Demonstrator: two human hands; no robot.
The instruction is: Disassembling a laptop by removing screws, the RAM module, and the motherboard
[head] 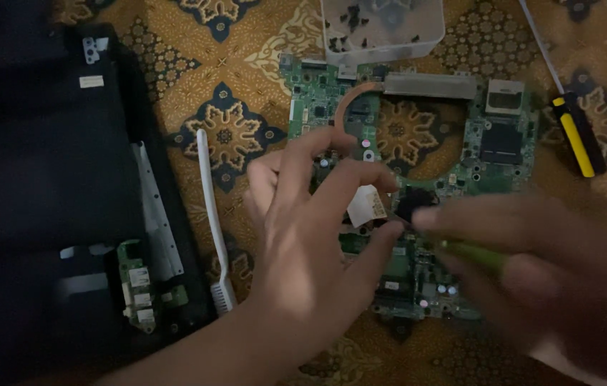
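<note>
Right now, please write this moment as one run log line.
left hand: fingertips on motherboard | right hand: holds green tool, blurred | toothbrush: left, untouched

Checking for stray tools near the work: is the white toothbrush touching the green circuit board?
Apart. The head view shows the toothbrush lying on the patterned cloth left of the left hand, with bare cloth between it and the circuit board.

One circuit board [453, 143] — one toothbrush [212, 214], one screwdriver [579, 134], one tub [382, 25].
</note>
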